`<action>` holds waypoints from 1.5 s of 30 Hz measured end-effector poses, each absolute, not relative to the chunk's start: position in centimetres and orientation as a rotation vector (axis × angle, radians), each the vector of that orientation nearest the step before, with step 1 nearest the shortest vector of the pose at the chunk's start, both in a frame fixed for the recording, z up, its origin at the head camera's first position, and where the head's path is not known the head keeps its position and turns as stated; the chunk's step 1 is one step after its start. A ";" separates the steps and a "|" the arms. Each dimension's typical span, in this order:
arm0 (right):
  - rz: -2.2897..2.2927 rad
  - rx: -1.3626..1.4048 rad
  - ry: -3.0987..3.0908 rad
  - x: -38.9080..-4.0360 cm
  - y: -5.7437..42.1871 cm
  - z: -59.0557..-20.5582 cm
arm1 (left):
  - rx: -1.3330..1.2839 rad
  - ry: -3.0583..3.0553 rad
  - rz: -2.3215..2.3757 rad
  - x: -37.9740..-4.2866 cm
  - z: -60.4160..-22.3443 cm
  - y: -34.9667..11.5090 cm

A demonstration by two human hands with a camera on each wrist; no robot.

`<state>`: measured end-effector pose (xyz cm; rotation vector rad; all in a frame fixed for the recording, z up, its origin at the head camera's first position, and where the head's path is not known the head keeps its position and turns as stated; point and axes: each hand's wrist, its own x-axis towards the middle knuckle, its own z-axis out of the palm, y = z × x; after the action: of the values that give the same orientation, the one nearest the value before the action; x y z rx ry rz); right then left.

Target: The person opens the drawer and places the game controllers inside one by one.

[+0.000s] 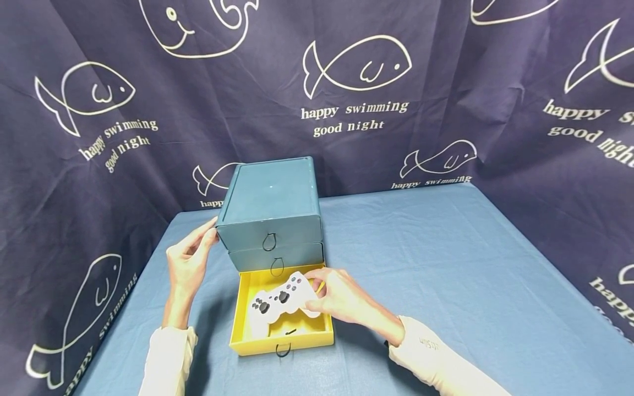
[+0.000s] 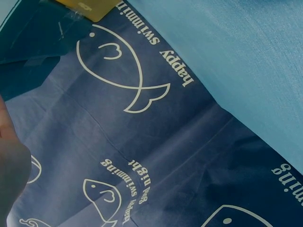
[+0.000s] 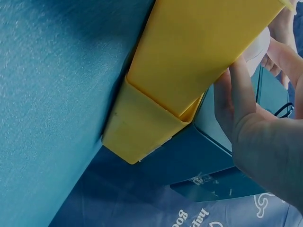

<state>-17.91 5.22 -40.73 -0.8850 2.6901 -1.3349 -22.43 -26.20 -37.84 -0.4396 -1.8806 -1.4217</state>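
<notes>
A white game controller (image 1: 292,294) lies tilted in the pulled-out yellow drawer (image 1: 247,347), its right grip raised toward the drawer's right wall. My right hand (image 1: 342,294) holds that right end between thumb and fingers. In the right wrist view, the right hand (image 3: 265,123) reaches over the yellow drawer wall (image 3: 199,52), and only a sliver of the white controller (image 3: 258,47) shows. My left hand (image 1: 190,261) touches the left front edge of the teal drawer box (image 1: 272,192) with its fingertips, some of them hidden behind it.
Two teal drawers with black loop pulls (image 1: 269,242) sit closed above the yellow one. A small black item (image 1: 291,331) lies in the drawer's front part. Blue cloth (image 1: 406,264) covers the table, and a dark fish-print curtain (image 1: 267,110) hangs behind and at both sides.
</notes>
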 end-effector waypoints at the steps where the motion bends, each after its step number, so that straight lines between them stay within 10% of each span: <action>1: -1.327 -0.885 2.697 -17.9 5.2 -40.7 | -0.440 -1.881 -1.421 -22.4 -37.9 -26.2; 45: -1.728 -1.305 2.172 -11.0 4.6 -42.4 | -0.438 -1.879 -1.381 -22.7 -38.0 -26.3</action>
<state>-10.97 4.65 -42.41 -1.3048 2.1717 -1.7277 -22.66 -26.34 -37.99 -0.4380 -1.8795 -1.3810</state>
